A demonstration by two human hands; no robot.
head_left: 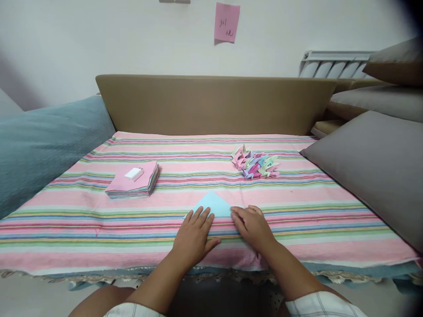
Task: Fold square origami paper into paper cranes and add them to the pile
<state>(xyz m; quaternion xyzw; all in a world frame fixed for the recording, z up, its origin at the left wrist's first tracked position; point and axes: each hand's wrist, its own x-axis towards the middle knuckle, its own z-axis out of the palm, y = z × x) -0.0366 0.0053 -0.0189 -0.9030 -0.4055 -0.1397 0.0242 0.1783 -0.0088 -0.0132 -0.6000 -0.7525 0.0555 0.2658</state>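
Our left hand [193,237] lies flat, fingers slightly spread, its fingertips on the lower left of a pale-blue, smooth paper triangle [213,202]. Our right hand [254,226] curls at the triangle's right corner; we cannot tell whether it pinches it. The paper rests on a pink, multicoloured-striped cloth [115,255], apex pointing away from us. Beyond, a square pink-topped paper stack [148,177] carries a small white block-like object [134,174]; multicoloured folded-paper figures [254,165] cluster rightward.
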